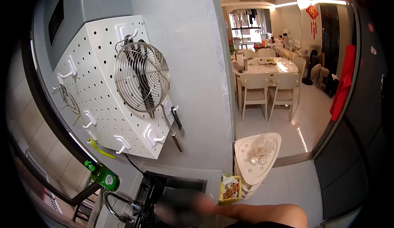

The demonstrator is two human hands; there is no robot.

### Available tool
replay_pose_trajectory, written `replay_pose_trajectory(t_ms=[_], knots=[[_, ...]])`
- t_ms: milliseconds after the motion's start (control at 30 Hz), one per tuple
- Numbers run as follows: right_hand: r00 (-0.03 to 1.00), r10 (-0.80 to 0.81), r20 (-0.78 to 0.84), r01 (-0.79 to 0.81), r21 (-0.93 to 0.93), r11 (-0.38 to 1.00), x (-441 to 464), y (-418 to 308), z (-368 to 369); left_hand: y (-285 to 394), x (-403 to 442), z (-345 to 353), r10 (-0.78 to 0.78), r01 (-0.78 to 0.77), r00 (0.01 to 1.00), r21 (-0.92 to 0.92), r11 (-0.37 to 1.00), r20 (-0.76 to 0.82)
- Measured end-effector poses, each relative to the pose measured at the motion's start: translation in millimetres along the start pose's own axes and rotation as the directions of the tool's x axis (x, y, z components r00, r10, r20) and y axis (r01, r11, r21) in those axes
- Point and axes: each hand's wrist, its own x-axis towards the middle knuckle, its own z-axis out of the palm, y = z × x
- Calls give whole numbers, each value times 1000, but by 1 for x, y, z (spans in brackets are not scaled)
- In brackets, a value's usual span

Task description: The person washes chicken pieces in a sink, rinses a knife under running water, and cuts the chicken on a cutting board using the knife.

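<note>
My right hand [204, 205] reaches in from the lower right, over the right side of the black sink [191, 183]. Its fingers are smeared, and a dark rounded shape [176, 205] blurs into them. I cannot make out what that shape is or whether the hand grips it. A chrome faucet [111, 205] curves up at the sink's left. Close by my forearm stands a yellow bin [230, 189] with scraps in it. My left hand is out of view.
A white pegboard [123, 125] carries a wire strainer [142, 77] and hooks. Green soap bottle [102, 176] stands by the window. A white tiered rack [262, 139] holds a plastic bag. Beyond the doorway are a dining table [283, 66], chairs and people in the distance.
</note>
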Motion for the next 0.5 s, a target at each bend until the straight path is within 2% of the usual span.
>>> replay_pose_trajectory(t_ms=[233, 500], knots=[[999, -1, -41, 1, -4, 1000, -1, 0, 0, 29, -19, 16, 62, -62, 998, -2, 998, 33], [999, 14, -31, -14, 19, 1000, -1, -2, -1, 68, -51, 48, 174, -172, 975, -21, 985, 140]])
